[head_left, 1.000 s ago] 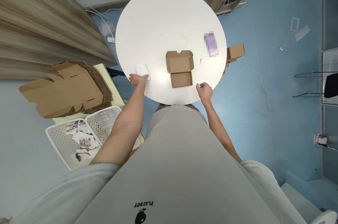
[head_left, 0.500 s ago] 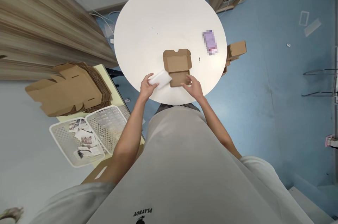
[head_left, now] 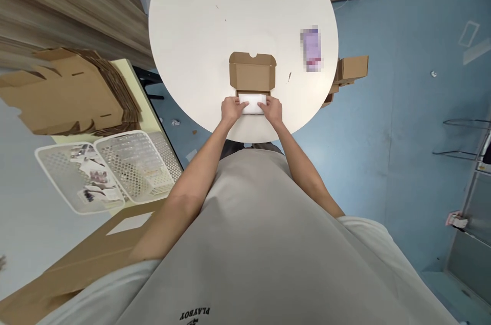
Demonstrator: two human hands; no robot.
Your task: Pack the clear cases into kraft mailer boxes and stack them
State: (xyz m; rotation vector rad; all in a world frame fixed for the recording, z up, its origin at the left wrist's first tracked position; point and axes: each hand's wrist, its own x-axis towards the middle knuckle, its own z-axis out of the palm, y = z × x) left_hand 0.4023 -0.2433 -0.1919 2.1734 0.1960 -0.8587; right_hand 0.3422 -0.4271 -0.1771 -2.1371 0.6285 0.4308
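Observation:
A small brown cardboard box (head_left: 253,77) lies on the white round table, its lid folded back away from me. Over its tray part is a flat white packet (head_left: 253,104), level and lined up with the box. My left hand (head_left: 232,109) grips the packet's left end, thumb on top. At the right end my right hand (head_left: 272,109) grips it the same way. Fingers and packet cover most of the tray, so I cannot tell how deep the packet sits.
A pixelated purple object (head_left: 312,49) lies on the round table (head_left: 192,49) at right. Flattened cardboard boxes (head_left: 76,92) are stacked at left, near two white plastic baskets (head_left: 134,166), one holding small packets. Brown boxes (head_left: 353,70) stand beyond the table's right edge.
The white packet has moved right from beside the box to over its tray and straightened. My right hand has let go of the box's side and taken the packet's right end.

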